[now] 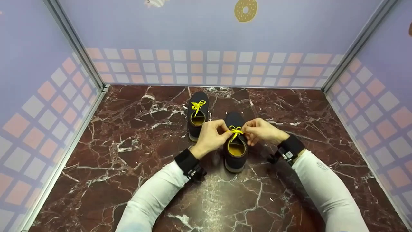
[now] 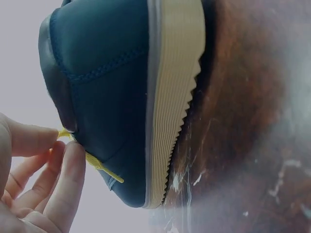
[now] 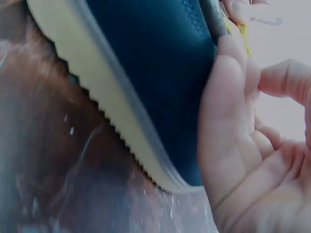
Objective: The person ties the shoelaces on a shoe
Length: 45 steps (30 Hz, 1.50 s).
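A dark shoe (image 1: 235,163) with a yellow inside and a pale ridged sole (image 2: 177,63) stands on the floor, toe pointing away. Its yellow shoelace (image 1: 236,130) is looped in a bow over the tongue. On the left side, my left hand (image 1: 210,137) pinches part of this lace between thumb and forefinger; a loose lace end (image 2: 104,167) hangs down the shoe's side. From the right, my right hand (image 1: 262,130) pinches the other side of the bow with thumb and forefinger, its other fingers alongside the shoe's upper (image 3: 146,63).
The matching shoe (image 1: 200,96), its yellow lace (image 1: 198,104) tied in a bow, stands farther back on the left. Both are on a dark red marbled surface (image 1: 128,174). Lilac panels with a checked band (image 1: 212,67) enclose the back and both sides.
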{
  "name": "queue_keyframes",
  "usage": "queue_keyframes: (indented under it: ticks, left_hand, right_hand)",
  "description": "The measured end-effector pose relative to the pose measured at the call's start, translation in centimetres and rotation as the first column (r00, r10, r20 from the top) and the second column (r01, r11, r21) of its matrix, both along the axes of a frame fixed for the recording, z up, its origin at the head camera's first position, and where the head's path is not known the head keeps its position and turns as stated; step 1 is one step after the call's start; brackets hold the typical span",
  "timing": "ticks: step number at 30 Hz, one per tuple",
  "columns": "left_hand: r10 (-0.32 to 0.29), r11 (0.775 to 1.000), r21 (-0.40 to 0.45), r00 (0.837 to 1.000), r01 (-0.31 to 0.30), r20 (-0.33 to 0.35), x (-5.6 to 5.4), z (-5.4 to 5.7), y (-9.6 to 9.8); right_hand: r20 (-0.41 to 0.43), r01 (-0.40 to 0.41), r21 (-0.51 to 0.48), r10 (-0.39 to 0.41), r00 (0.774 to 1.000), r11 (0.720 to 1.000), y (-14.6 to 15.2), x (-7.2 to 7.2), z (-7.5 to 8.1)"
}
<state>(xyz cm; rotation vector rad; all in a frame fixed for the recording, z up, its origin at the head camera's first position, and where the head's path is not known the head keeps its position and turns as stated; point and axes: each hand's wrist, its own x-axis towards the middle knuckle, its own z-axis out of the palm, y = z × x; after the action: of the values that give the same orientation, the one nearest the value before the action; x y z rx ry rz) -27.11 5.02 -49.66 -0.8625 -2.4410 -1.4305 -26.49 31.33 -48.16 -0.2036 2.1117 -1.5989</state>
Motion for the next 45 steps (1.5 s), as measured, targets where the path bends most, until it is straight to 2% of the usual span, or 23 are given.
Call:
queue_keyframes:
  ticks: [5, 11, 13, 16, 19, 21, 24, 26, 27, 28, 29, 30, 31, 32, 33, 34, 35, 36, 37, 38, 40, 42, 45]
  left_hand:
    - [0.025, 0.999, 0.02, 0.999, -0.026, 0.045, 0.1, -0.1, 0.0]
    - [0.043, 0.998, 0.042, 0.998, -0.045, 0.051, 0.2, -0.1, -0.2]
    - [0.04, 0.998, 0.049, 0.998, -0.042, 0.049, 0.2, -0.2, -0.2]
    - [0.031, 0.997, 0.065, 0.999, -0.034, 0.043, -0.1, -0.6, -0.1]
    - [0.038, 0.995, 0.094, 0.998, -0.042, 0.042, -1.3, -2.3, 0.3]
    - [0.044, 0.992, 0.118, 0.998, -0.049, 0.041, -2.1, -3.4, 0.5]
    - [0.046, 0.988, 0.144, 0.997, -0.055, 0.067, -2.1, -3.8, 0.4]
    - [0.047, 0.985, 0.162, 0.994, -0.062, 0.098, -1.0, -3.1, 0.1]
    - [0.037, 0.981, 0.182, 0.988, -0.064, 0.148, -0.3, -2.6, 0.0]
    - [0.023, 0.976, 0.206, 0.975, -0.07, 0.221, 0.6, -2.0, -0.2]
    - [0.009, 0.969, 0.233, 0.953, -0.084, 0.303, 1.3, -1.7, -0.2]
    - [-0.016, 0.958, 0.268, 0.92, -0.098, 0.392, 2.1, -1.3, -0.2]
    - [-0.052, 0.945, 0.306, 0.87, -0.116, 0.49, 3.2, -0.7, -0.3]
    - [-0.096, 0.927, 0.349, 0.812, -0.138, 0.575, 3.9, -0.4, -0.3]
    - [-0.147, 0.908, 0.387, 0.744, -0.159, 0.652, 4.7, 0.0, -0.2]
    - [-0.191, 0.89, 0.418, 0.684, -0.181, 0.704, 5.3, 0.3, -0.2]
    - [-0.235, 0.872, 0.448, 0.635, -0.196, 0.736, 5.7, 0.5, -0.1]
    - [-0.275, 0.856, 0.474, 0.596, -0.205, 0.755, 6.1, 0.8, 0.1]
    - [-0.309, 0.842, 0.498, 0.57, -0.209, 0.762, 6.5, 0.9, 0.2]
    - [-0.336, 0.828, 0.52, 0.555, -0.212, 0.761, 6.7, 1.1, 0.4]
    - [-0.349, 0.815, 0.536, 0.554, -0.219, 0.756, 7.0, 1.3, 0.7]
    - [-0.337, 0.813, 0.539, 0.576, -0.221, 0.745, 7.2, 1.5, 1.1]
    - [-0.306, 0.816, 0.531, 0.608, -0.228, 0.733, 7.4, 1.5, 1.5]
  right_hand:
    - [-0.158, -0.093, 0.14, 0.115, 0.981, 0.986, 0.1, 0.8, -0.1]
    - [-0.359, -0.079, 0.29, 0.185, 0.915, 0.954, -0.2, 1.4, -0.1]
    - [-0.38, -0.07, 0.304, 0.188, 0.906, 0.95, 0.0, 1.4, -0.2]
    - [-0.374, -0.072, 0.307, 0.19, 0.908, 0.949, 0.4, 1.4, -0.5]
    - [-0.371, -0.081, 0.296, 0.192, 0.909, 0.952, 0.7, 1.4, -0.7]
    - [-0.372, -0.076, 0.284, 0.183, 0.91, 0.956, 0.7, 1.5, -0.8]
    - [-0.357, -0.024, 0.251, 0.116, 0.927, 0.968, 0.1, 1.9, -1.1]
    - [-0.351, 0.063, 0.211, 0.015, 0.936, 0.975, -0.7, 2.5, -1.5]
    - [-0.345, 0.129, 0.182, -0.059, 0.937, 0.975, -1.1, 3.0, -1.7]
    - [-0.327, 0.198, 0.141, -0.144, 0.934, 0.97, -1.6, 3.5, -2.0]
    - [-0.298, 0.273, 0.092, -0.235, 0.925, 0.958, -2.1, 4.0, -2.2]
    - [-0.262, 0.344, 0.042, -0.322, 0.91, 0.938, -2.6, 4.6, -2.4]
    - [-0.216, 0.412, -0.004, -0.403, 0.889, 0.911, -2.9, 5.1, -2.6]
    - [-0.158, 0.469, -0.046, -0.47, 0.868, 0.882, -3.3, 5.7, -2.7]
    - [-0.094, 0.513, -0.082, -0.519, 0.85, 0.855, -3.6, 6.2, -2.8]
    - [-0.032, 0.54, -0.112, -0.546, 0.837, 0.834, -3.8, 6.7, -2.7]
    - [0.015, 0.556, -0.13, -0.559, 0.829, 0.821, -4.0, 7.1, -2.5]
    - [0.053, 0.56, -0.141, -0.559, 0.828, 0.816, -4.2, 7.4, -2.4]
    - [0.08, 0.553, -0.149, -0.547, 0.833, 0.82, -4.3, 7.6, -2.1]
    - [0.101, 0.538, -0.156, -0.529, 0.843, 0.828, -4.5, 7.8, -1.9]
    - [0.117, 0.508, -0.171, -0.495, 0.861, 0.844, -4.9, 7.9, -1.4]
    - [0.118, 0.486, -0.173, -0.472, 0.874, 0.857, -5.2, 7.9, -1.2]
    - [0.126, 0.479, -0.177, -0.462, 0.878, 0.86, -5.5, 7.7, -1.1]
